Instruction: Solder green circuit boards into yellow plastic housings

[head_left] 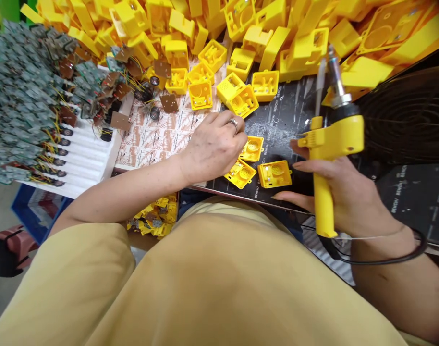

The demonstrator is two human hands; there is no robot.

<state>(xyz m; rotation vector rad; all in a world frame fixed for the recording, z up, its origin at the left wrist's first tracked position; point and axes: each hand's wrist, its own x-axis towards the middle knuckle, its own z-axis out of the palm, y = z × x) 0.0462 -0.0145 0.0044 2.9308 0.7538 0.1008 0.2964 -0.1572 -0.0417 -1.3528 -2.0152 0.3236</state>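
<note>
The right hand (344, 199) grips a yellow soldering gun (329, 144), its tip pointing up. The left hand (214, 146), fingers curled narrow, touches 1 of 3 yellow housings (251, 149) on the black mat (284, 117).

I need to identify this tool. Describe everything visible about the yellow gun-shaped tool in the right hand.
The yellow soldering gun looks plastic, with a pistol grip, a black collar and a metal barrel and tip pointing up and away. A black cord leaves the grip's base and loops by the wrist. The right hand holds its grip, fingers extended, above the dark mat.

Left hand's (214, 146) fingertips hidden, curled under.
</note>
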